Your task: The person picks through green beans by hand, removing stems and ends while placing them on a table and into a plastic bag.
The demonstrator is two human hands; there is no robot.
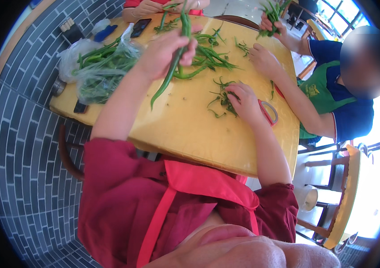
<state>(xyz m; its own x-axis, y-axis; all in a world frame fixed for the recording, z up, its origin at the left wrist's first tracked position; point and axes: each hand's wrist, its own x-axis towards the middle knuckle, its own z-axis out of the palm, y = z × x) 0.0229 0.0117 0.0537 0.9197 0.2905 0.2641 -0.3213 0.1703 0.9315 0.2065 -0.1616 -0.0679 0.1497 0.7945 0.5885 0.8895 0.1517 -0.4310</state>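
Observation:
Long green chili peppers (171, 75) are gripped in my left hand (166, 50), raised over the table; one points down toward me and another end sticks up past the fingers. My right hand (245, 102) rests low on the tabletop, its fingers curled over a small heap of green pepper stems (225, 98). Its fingertips are partly hidden by the heap. Beside my right wrist lies a pair of scissors with red-rimmed handles (269, 112). Beyond my left hand more green peppers (211, 55) lie in a loose pile.
A clear plastic bag of green peppers (104, 75) sits at the table's left, near a phone (141, 26). At right, a co-worker in a green apron (324, 83) holds a bunch of peppers (270, 18). Another person's hands (149, 7) work opposite. A brick-patterned wall (26, 117) borders the left.

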